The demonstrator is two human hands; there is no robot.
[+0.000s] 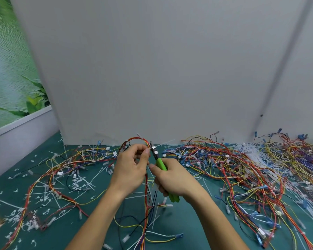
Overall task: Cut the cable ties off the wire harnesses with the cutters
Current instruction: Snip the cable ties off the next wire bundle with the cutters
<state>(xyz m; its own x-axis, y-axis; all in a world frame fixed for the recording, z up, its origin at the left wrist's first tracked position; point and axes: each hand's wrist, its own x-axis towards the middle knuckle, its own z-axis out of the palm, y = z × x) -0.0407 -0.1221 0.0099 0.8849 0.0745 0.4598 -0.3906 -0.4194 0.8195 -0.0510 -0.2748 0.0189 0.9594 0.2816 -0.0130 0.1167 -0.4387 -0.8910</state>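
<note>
Over teal surface littered with snipped white ties, hold the wire harness pinched taut in the left hand. Slip only the tips of the cutters, green handles gripped in the right hand just at 3 o'clock of the left, under one tie at a time, clear of insulation and fingertips. Looks a thin bundle of red, yellow and orange wires, arched at 12 o'clock above the left hand, trailing to 6 o'clock between both wrists, banded at intervals in white.
</note>
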